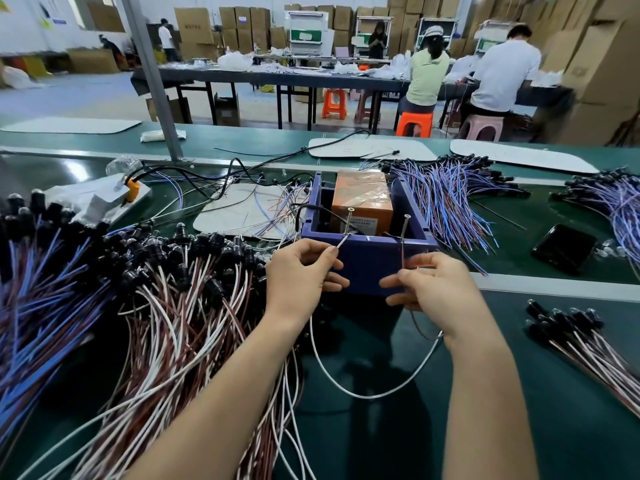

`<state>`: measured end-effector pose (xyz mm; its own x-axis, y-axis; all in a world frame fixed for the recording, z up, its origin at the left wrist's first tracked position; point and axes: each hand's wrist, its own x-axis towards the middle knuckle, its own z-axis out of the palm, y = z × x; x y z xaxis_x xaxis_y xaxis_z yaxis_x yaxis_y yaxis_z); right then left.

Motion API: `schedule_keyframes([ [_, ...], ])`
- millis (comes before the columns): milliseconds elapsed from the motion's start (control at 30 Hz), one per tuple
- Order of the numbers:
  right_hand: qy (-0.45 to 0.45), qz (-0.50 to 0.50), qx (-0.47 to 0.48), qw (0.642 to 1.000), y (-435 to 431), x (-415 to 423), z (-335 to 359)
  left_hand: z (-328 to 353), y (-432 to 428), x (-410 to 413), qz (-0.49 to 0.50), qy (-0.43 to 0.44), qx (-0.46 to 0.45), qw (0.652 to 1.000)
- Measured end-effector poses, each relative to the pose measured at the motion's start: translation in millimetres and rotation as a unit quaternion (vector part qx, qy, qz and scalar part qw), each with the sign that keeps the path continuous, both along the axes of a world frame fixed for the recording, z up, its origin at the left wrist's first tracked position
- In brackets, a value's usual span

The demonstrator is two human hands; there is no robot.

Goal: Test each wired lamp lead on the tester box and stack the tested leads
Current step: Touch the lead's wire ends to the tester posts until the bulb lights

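- Untested pile point(166, 306) crowds left of our grip; the lead point(346, 389) sagging below both hands could snag it.
- Our left hand point(301, 271) pinches its white end, tip on the tester box's point(367, 266) left screw point(348, 220).
- Our right hand point(436, 289) pinches the brown end under the right screw point(404, 226); a wobble probably reads as a fail.

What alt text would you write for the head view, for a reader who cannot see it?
A left hand and a right hand each pinch one end of a lamp lead at the two upright screws on a blue tester box. A large pile of leads lies left, a smaller stack right.
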<state>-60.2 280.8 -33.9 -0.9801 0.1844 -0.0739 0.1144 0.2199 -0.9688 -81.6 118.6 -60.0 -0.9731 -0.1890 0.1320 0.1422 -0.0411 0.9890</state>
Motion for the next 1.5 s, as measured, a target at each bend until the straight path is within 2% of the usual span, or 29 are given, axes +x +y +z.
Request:
schedule_keyframes([
  [167,0.01,-0.014,0.08,0.997,-6,-5,-8,-1,-1,-3,0.039,0.0,-0.089,0.995],
  [367,0.022,-0.025,0.082,0.996,-14,-8,-9,-1,-1,-2,0.059,0.013,-0.118,0.991],
  [467,0.018,-0.029,0.049,0.998,-17,-7,-8,1,-3,-2,0.056,0.015,-0.127,0.99],
  [800,0.05,-0.124,-0.005,0.991,-24,-11,-13,3,-2,0,0.024,0.006,-0.057,0.998],
  [1100,0.081,-0.139,0.0,0.987,-25,-12,-17,1,-1,0,0.015,0.009,-0.045,0.999],
  [1500,0.07,-0.131,0.013,0.989,-24,-11,-15,2,-1,1,0.01,0.013,-0.048,0.999],
])
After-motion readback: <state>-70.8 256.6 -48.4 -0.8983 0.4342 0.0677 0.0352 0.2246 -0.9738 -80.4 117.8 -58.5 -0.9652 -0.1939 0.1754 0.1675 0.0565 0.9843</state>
